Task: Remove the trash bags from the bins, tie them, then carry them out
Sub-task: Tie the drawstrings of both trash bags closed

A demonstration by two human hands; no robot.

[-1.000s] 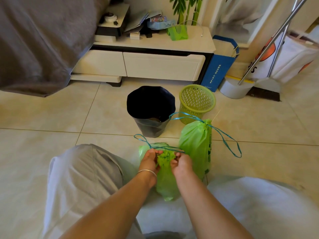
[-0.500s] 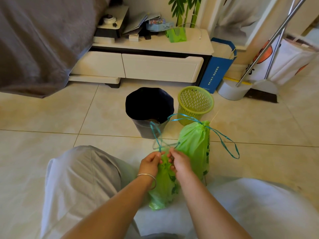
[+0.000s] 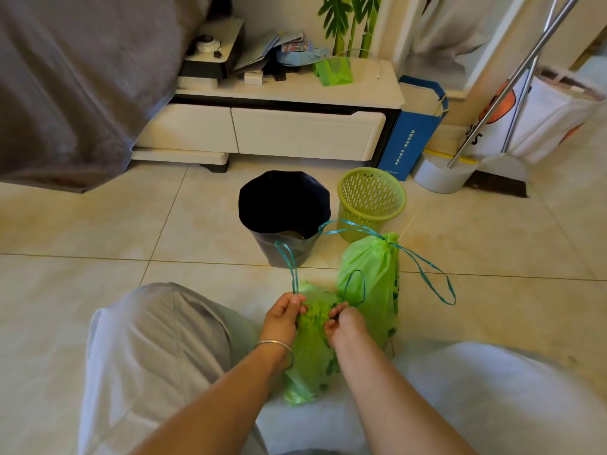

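A small green trash bag (image 3: 310,353) stands on the floor between my knees, its mouth gathered. My left hand (image 3: 283,318) pinches one teal drawstring loop (image 3: 290,264) that rises from the bag's neck. My right hand (image 3: 345,325) pinches the other teal loop (image 3: 354,287) at the bag's mouth. Behind it a second green bag (image 3: 369,284) stands upright, cinched at the top with long teal strings (image 3: 427,277). Further back are a black-lined bin (image 3: 284,215) and a light green mesh bin (image 3: 372,200) with no bag in it.
A white low cabinet (image 3: 279,133) runs along the back, with a grey bed cover (image 3: 75,87) at the left. A blue paper bag (image 3: 410,136), a white tub, a broom with metal poles (image 3: 512,80) and a printed tote stand at the right.
My hands have drawn apart at the bag's mouth. The left string loop now stands taller, and a second loop has come up under my right hand.
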